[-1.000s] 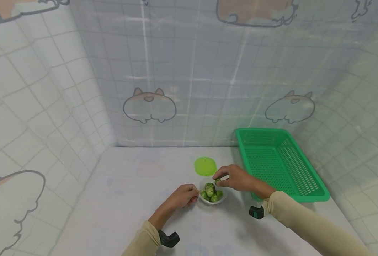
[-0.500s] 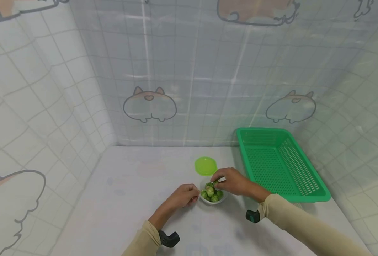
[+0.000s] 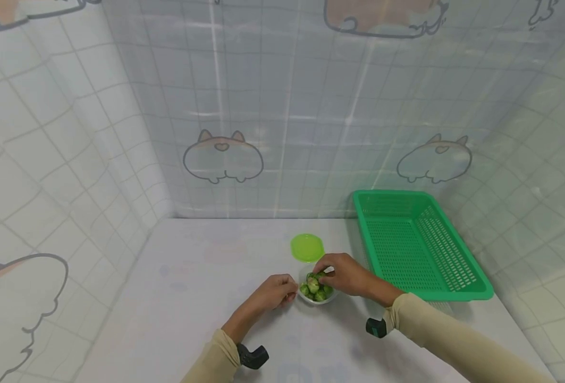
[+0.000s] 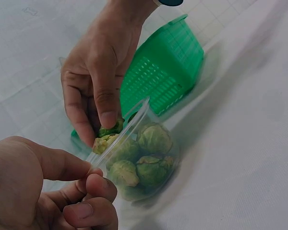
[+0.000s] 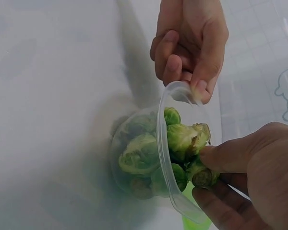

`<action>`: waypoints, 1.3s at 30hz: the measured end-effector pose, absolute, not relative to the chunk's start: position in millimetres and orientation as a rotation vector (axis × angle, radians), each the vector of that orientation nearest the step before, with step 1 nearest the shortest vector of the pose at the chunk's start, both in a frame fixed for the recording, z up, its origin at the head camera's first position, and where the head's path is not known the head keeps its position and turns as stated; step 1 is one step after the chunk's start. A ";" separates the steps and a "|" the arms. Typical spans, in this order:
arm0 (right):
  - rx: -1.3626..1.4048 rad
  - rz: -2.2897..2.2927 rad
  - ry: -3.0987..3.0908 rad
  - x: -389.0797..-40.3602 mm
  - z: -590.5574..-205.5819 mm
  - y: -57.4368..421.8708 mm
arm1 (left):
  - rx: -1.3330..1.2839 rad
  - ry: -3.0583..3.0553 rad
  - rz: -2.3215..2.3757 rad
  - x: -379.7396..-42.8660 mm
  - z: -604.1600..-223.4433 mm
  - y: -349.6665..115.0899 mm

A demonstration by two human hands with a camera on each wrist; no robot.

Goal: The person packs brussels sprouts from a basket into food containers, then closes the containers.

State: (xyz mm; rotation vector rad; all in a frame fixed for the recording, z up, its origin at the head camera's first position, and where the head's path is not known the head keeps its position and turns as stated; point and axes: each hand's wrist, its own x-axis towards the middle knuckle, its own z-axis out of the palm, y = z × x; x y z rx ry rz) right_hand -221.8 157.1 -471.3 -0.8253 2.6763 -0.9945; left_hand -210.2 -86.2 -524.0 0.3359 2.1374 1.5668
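A clear plastic tub (image 5: 162, 139) holds several green Brussels sprouts (image 4: 153, 170) heaped up to its rim. My left hand (image 3: 276, 292) pinches the tub's rim at its left side, thumb against fingertip, as the right wrist view shows closely. From the right, my right hand (image 3: 346, 274) reaches over the opening. Its thumb and fingers pinch one Brussels sprout (image 5: 201, 173), cut stem outward, down among the others at the rim. A bright green round lid (image 3: 307, 248) lies flat on the table just behind the tub.
A large green plastic basket (image 3: 406, 244) with slotted walls stands on the right of the white table (image 3: 205, 276), near my right forearm. Patterned sheeting (image 3: 282, 133) hangs behind the table and along both sides.
My right hand has moved left and down with the Brussels sprout, from the tub's far right rim onto the heap inside. The left hand has stayed at the rim.
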 end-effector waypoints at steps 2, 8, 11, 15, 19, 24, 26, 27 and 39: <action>-0.824 -0.995 2.677 -221.4 -471.3 156.9 | 0.336 2.141 1.565 -209.6 -522.4 -86.2; -0.841 -1.000 2.673 -220.9 -470.8 157.0 | 0.343 2.135 1.560 -209.1 -520.3 -87.0; -0.843 -1.000 2.679 -221.1 -470.5 158.4 | 0.338 2.125 1.559 -209.0 -520.2 -87.1; -0.820 -1.061 2.663 -221.6 -467.8 162.7 | 0.331 2.110 1.558 -209.4 -520.8 -86.6; -0.785 -1.155 2.638 -222.9 -459.2 171.8 | 0.329 2.111 1.554 -210.3 -522.1 -86.7; -0.766 -1.238 2.629 -226.3 -446.1 190.3 | 0.334 2.119 1.560 -210.6 -522.4 -87.3; -0.738 -1.250 2.638 -226.6 -440.7 199.2 | 0.338 2.113 1.563 -210.1 -522.4 -87.6; -0.719 -1.251 2.642 -226.3 -437.5 203.8 | 0.338 2.111 1.560 -210.2 -522.6 -87.7; -0.436 -1.076 2.728 -229.1 -401.7 271.1 | 0.376 2.139 1.524 -212.6 -522.1 -89.4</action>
